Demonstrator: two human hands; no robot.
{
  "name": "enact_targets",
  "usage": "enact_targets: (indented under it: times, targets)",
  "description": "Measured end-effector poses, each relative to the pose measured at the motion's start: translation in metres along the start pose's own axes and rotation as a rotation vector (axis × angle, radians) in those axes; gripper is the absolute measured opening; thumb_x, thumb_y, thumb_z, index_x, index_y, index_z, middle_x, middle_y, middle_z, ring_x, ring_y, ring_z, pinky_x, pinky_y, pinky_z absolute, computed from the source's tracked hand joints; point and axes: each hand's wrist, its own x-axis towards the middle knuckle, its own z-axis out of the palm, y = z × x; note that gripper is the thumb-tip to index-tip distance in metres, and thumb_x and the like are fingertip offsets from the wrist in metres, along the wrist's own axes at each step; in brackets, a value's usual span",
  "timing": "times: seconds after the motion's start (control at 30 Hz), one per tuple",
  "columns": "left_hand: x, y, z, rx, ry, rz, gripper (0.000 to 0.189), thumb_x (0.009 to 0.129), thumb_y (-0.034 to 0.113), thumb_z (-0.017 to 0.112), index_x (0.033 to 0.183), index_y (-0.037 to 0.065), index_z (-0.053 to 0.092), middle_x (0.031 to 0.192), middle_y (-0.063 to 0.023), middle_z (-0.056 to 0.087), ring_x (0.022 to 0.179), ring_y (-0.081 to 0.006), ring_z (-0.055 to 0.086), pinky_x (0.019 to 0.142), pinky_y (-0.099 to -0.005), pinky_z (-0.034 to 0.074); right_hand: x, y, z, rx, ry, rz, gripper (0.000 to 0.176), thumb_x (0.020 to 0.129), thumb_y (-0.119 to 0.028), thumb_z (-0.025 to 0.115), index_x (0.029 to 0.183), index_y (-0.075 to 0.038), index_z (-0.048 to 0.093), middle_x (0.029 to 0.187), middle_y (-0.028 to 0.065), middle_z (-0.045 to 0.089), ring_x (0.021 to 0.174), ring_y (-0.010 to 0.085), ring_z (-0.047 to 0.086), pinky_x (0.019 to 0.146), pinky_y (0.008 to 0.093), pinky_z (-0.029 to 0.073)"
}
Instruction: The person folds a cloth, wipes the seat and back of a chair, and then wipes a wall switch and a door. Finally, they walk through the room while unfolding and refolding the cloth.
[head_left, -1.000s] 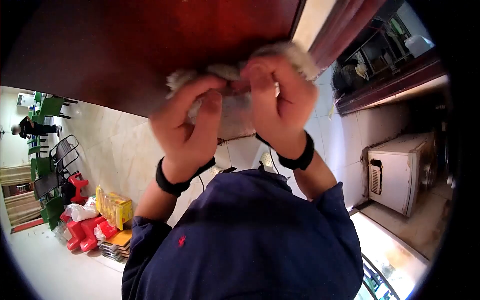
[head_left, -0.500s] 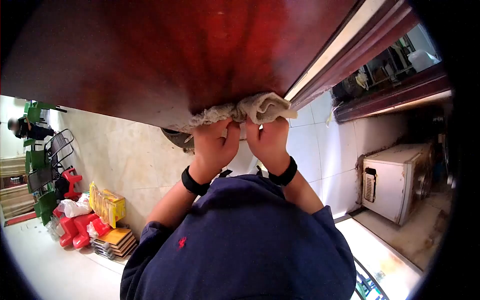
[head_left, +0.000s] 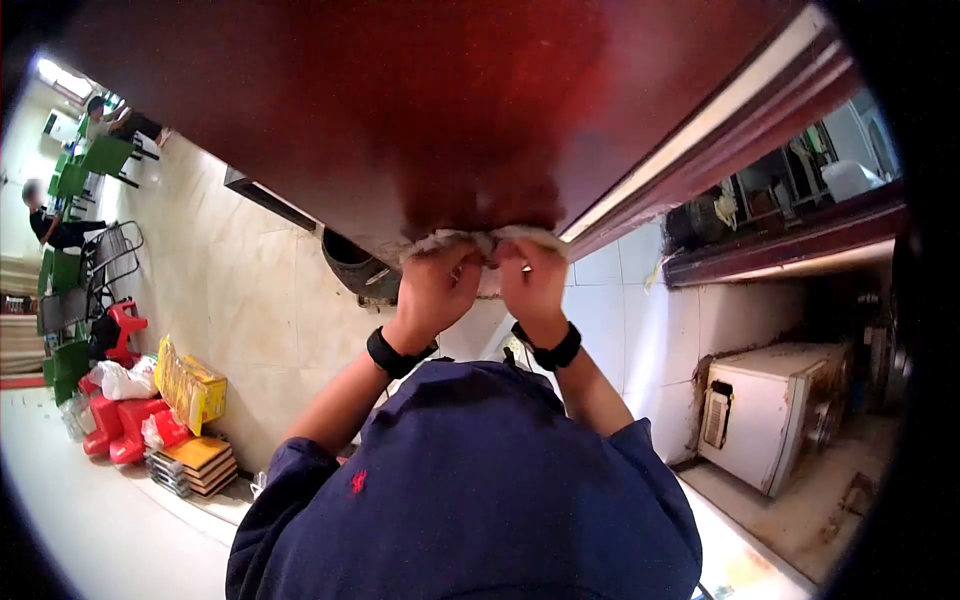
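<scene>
A greyish cloth (head_left: 530,236) is bunched against the lower part of a glossy dark red door or panel (head_left: 480,110). My left hand (head_left: 438,285) grips the cloth's left portion with curled fingers. Beside it, my right hand (head_left: 533,282) holds the right portion, thumb bent inward. Both hands are close together, in front of my navy shirt, with black bands on the wrists. The panel's surface rises beyond the cloth, and most of the cloth is hidden behind my fingers.
To the right are a pale door frame edge (head_left: 690,125) and a white, rusty appliance (head_left: 765,410). A dark bucket (head_left: 350,265) stands behind the panel at left. Farther left are red stools (head_left: 125,428), a yellow box (head_left: 195,385), green chairs (head_left: 105,157) and two seated people.
Both hands stay on the cloth, which now looks flatter against the panel. My view has shifted, showing more of the room and a second person at left.
</scene>
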Motion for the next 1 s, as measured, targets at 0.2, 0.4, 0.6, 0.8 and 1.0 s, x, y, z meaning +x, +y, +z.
enact_targets:
  times: [0.2,0.4,0.6,0.8,1.0]
  targets:
    - [0.044,0.083,-0.052,0.059,0.234,0.296,0.011,0.082,0.003,0.065,0.092,0.004,0.071,0.074,-0.0138,0.07,0.063,-0.0289,0.07,0.057,-0.0358,0.054,0.058,-0.089,-0.036,0.314,0.262,-0.024,0.025,0.097,-0.015,0.055,0.086,0.002,0.069,0.071,0.0105,0.07,0.065,0.0185,0.068,0.06,0.0317,0.053]
    - [0.061,0.123,-0.103,0.156,0.435,0.517,0.012,0.082,0.001,0.066,0.092,0.003,0.072,0.072,-0.0105,0.069,0.061,-0.0258,0.067,0.057,-0.0322,0.053,0.103,-0.165,-0.048,0.334,0.359,-0.32,0.021,0.097,-0.011,0.055,0.087,0.002,0.066,0.074,0.0091,0.069,0.063,0.0157,0.067,0.059,0.0297,0.052]
    - [0.044,0.085,-0.093,-0.105,0.273,0.179,0.007,0.083,0.002,0.063,0.086,0.0,0.068,0.069,-0.0153,0.067,0.061,-0.0262,0.071,0.056,-0.0324,0.053,0.084,-0.136,-0.033,0.026,0.06,-0.344,0.018,0.097,-0.011,0.058,0.089,0.002,0.066,0.079,0.0131,0.07,0.065,0.0208,0.069,0.062,0.0309,0.053]
    - [0.012,0.033,-0.065,-0.085,0.215,-0.011,0.007,0.082,0.004,0.061,0.083,-0.001,0.067,0.067,-0.0181,0.064,0.058,-0.0286,0.069,0.055,-0.0336,0.052,0.049,-0.086,0.01,-0.099,0.08,-0.29,0.017,0.091,-0.015,0.064,0.098,-0.003,0.073,0.086,0.0163,0.072,0.08,0.0366,0.069,0.076,0.0477,0.054]
    - [-0.009,0.001,-0.046,-0.218,0.221,-0.185,0.01,0.085,0.002,0.06,0.088,-0.003,0.068,0.066,-0.0157,0.066,0.059,-0.016,0.067,0.057,-0.0311,0.053,0.035,-0.07,0.0,-0.139,-0.301,0.053,0.023,0.093,-0.019,0.063,0.106,-0.001,0.071,0.088,0.019,0.072,0.075,0.0356,0.07,0.07,0.0453,0.056]
